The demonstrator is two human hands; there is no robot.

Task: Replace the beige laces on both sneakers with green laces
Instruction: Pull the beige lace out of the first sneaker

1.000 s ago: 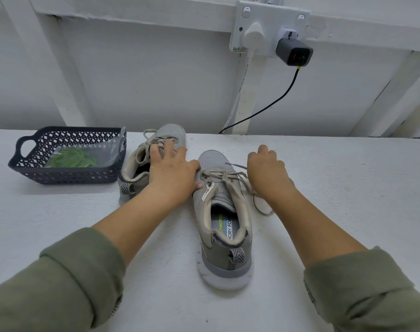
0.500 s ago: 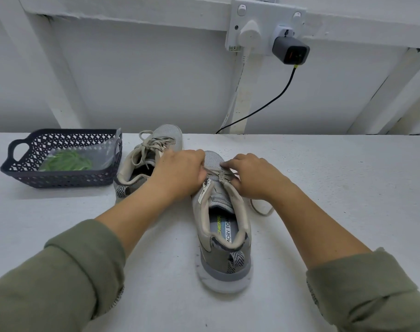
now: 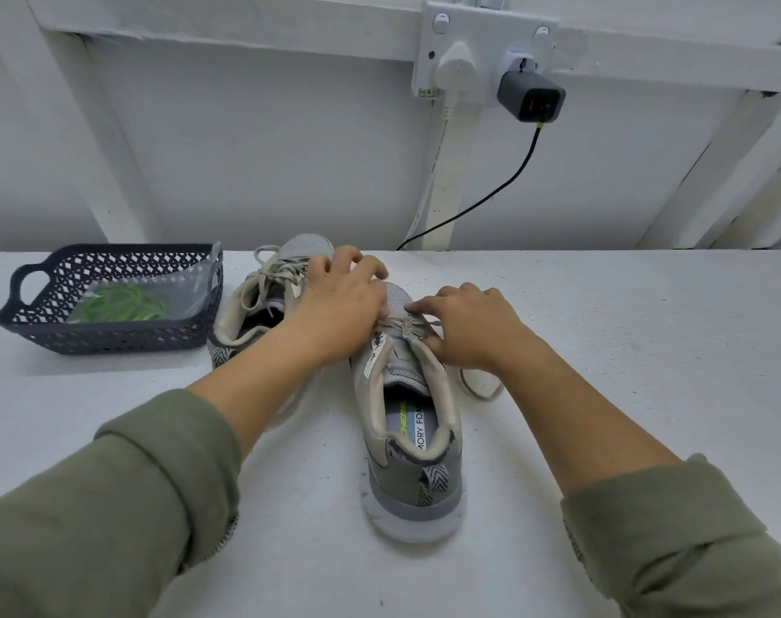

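Item, nearest: two olive-green sleeves [image 3: 112,506], rolled at the forearm.

Item: grey mesh sneaker [image 3: 413,483] with beige collar, heel toward the wearer, upright on the white table [image 3: 625,350]. Its beige lace [image 3: 406,325] is threaded, with one loose end looped on the table to the right.

Item: right hand [image 3: 473,332], forefinger and thumb pinching the beige lace at the knot.

Item: left hand [image 3: 339,305], palm down with fingers bent and spread, thumb side against the same lacing. Whether it grips anything cannot be told.

Item: second grey sneaker [image 3: 306,245], just left, beige-laced.

Item: dark lattice plastic basket [image 3: 112,336], further left, holding bagged green laces [image 3: 116,301].

Item, farthest: white wall socket [image 3: 482,51], grey charger [image 3: 531,95], black cable [image 3: 491,198].
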